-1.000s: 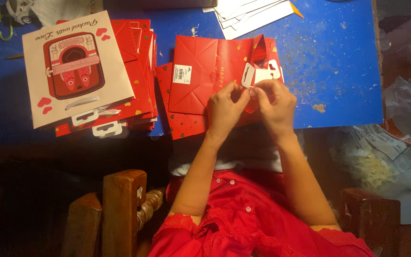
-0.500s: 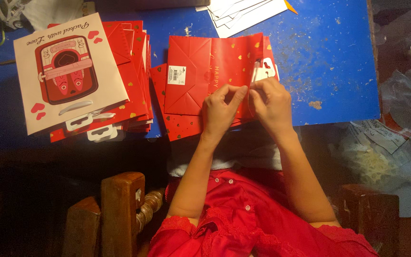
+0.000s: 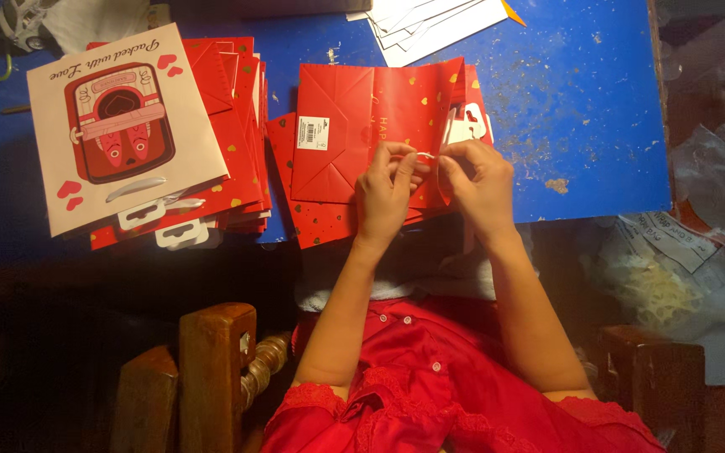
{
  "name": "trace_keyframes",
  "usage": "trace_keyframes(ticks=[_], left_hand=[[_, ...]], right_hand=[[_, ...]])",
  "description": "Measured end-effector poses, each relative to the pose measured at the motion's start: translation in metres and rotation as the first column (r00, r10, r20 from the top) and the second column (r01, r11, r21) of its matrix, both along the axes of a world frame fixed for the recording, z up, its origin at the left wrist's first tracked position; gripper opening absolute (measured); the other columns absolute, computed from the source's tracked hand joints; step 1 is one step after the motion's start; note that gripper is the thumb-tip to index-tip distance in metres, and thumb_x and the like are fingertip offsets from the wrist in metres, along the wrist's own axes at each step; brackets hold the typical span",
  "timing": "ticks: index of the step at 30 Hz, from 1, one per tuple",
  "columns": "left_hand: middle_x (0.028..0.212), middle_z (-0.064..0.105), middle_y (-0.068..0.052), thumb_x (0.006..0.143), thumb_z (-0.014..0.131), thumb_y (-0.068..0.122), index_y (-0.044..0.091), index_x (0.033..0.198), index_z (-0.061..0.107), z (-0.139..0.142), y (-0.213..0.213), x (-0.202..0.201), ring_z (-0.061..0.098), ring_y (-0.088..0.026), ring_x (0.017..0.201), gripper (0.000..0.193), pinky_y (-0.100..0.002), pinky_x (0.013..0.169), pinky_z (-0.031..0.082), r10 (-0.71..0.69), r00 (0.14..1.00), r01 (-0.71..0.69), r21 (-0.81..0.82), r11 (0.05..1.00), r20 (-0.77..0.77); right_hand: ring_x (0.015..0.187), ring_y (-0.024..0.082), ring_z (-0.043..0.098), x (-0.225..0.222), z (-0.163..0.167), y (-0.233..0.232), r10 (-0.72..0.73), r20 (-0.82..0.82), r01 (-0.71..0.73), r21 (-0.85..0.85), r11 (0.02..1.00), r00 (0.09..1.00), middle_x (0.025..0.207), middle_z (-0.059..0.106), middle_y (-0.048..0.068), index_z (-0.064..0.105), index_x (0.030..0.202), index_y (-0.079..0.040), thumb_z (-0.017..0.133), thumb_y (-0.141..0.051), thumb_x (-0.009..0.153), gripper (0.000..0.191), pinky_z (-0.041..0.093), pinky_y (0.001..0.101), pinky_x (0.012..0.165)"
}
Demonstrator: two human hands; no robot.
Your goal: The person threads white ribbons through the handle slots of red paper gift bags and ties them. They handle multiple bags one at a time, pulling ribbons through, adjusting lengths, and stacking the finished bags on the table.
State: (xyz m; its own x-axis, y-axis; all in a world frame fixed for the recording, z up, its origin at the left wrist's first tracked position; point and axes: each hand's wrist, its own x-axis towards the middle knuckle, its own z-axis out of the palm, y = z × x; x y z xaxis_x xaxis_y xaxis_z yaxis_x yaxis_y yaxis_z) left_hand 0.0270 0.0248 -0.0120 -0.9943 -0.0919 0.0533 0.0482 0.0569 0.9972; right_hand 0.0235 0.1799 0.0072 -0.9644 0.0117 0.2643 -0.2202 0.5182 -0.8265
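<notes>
Both hands are pinched shut on a thin white handle cord (image 3: pixel 426 154), left hand (image 3: pixel 386 195) and right hand (image 3: pixel 480 180) almost touching, over a flat folded red paper gift bag with gold hearts (image 3: pixel 354 126) lying at the near edge of the blue scuffed surface (image 3: pixel 581 101). A stack of red bags (image 3: pixel 241 126) sits toward the left edge.

The flat gift bag (image 3: pixel 362 126) is red with small gold hearts and a white label. Its handle tag (image 3: pixel 466 124) is white. The surface (image 3: pixel 581 101) is blue, flecked with white. The top bag on the stack (image 3: pixel 119 126) is cream with red hearts and a dark red tin picture. The paper sheets (image 3: pixel 438 21) are white.
</notes>
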Motion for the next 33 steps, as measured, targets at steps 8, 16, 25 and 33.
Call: trace_keyframes(ticks=[8, 16, 25, 33], left_hand=[[0.099, 0.075, -0.011, 0.110, 0.054, 0.027, 0.003, 0.118, 0.053, -0.011, -0.009, -0.003, 0.074, -0.014, 0.088, 0.026, -0.026, 0.075, 0.062, 0.057, 0.998, -0.050, 0.367, 0.929, -0.008], [0.111, 0.075, -0.007, 0.099, 0.069, 0.009, 0.003, 0.119, 0.073, 0.010, -0.001, 0.005, 0.073, -0.014, 0.100, 0.022, -0.026, 0.086, 0.060, -0.047, 0.991, 0.048, 0.006, 0.999, -0.125], [0.097, 0.074, -0.007, 0.096, 0.070, 0.005, 0.003, 0.106, 0.071, 0.006, 0.004, 0.004, 0.072, -0.013, 0.089, 0.011, -0.025, 0.078, 0.057, 0.023, 0.995, -0.031, -0.076, 0.997, -0.097], [0.098, 0.078, -0.007, 0.111, 0.050, 0.014, 0.004, 0.112, 0.054, -0.010, -0.004, 0.001, 0.075, -0.012, 0.091, 0.011, -0.026, 0.076, 0.062, -0.008, 1.000, 0.011, 0.115, 0.993, -0.025]], right_hand=[[0.076, 0.013, 0.069, -0.001, -0.002, 0.003, 0.016, 0.105, -0.003, -0.121, 0.993, 0.994, 0.088, 0.072, 0.008, 0.073, 0.101, 0.000, 0.069, -0.007, 0.094, 0.010, 0.053, 0.0283, 0.069], [0.071, 0.012, 0.066, 0.000, -0.002, 0.004, 0.037, 0.111, -0.021, -0.139, 0.990, 0.993, 0.086, 0.070, 0.007, 0.073, 0.103, 0.000, 0.067, -0.004, 0.094, 0.012, 0.051, 0.0286, 0.065], [0.080, 0.012, 0.068, -0.002, -0.003, 0.010, 0.094, 0.143, -0.081, -0.090, 0.993, 0.985, 0.089, 0.071, 0.007, 0.073, 0.101, -0.001, 0.071, -0.007, 0.090, 0.013, 0.053, 0.0283, 0.071], [0.075, 0.010, 0.067, -0.001, 0.000, 0.010, 0.103, 0.221, -0.070, -0.153, 0.986, 0.970, 0.087, 0.071, 0.004, 0.073, 0.102, -0.001, 0.069, -0.008, 0.094, 0.011, 0.052, 0.0265, 0.067]])
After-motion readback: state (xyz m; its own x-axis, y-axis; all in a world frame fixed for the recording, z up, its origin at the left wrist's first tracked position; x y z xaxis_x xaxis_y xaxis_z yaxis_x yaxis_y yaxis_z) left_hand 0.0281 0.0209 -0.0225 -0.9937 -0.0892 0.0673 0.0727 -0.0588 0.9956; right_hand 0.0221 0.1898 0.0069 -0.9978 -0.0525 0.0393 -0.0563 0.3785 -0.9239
